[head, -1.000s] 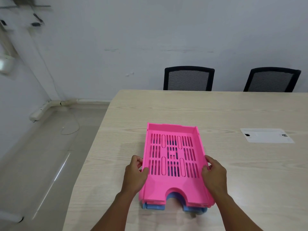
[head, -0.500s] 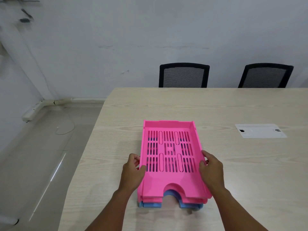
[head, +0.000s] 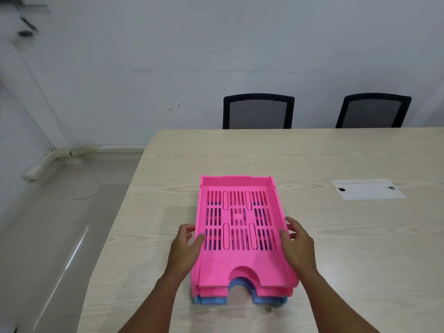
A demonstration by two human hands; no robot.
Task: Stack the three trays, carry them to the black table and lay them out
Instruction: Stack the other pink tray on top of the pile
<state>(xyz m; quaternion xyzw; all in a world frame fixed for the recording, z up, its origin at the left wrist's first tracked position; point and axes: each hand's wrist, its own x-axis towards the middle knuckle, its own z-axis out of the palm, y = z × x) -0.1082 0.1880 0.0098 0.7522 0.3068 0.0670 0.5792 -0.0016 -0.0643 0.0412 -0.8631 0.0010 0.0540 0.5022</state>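
Note:
Three slotted trays sit nested in one stack on the light wooden table (head: 336, 236). The top pink tray (head: 237, 263) covers a second pink tray (head: 211, 292), of which only the front edge shows. A blue tray (head: 211, 301) lies at the bottom, visible at the front and through the slots. My left hand (head: 185, 246) grips the stack's left wall, thumb over the rim. My right hand (head: 296, 246) holds the right wall the same way. The stack looks to be resting on the table.
A white cable-port plate (head: 367, 189) is set into the table at the right. Two black mesh chairs (head: 258, 111) (head: 373, 111) stand at the far edge against the wall. Bare floor (head: 48, 236) with a thin cable lies to the left. No black table is in view.
The top pink tray has settled squarer onto the stack. Both hands have stayed on the stack's sides; the view has shifted slightly.

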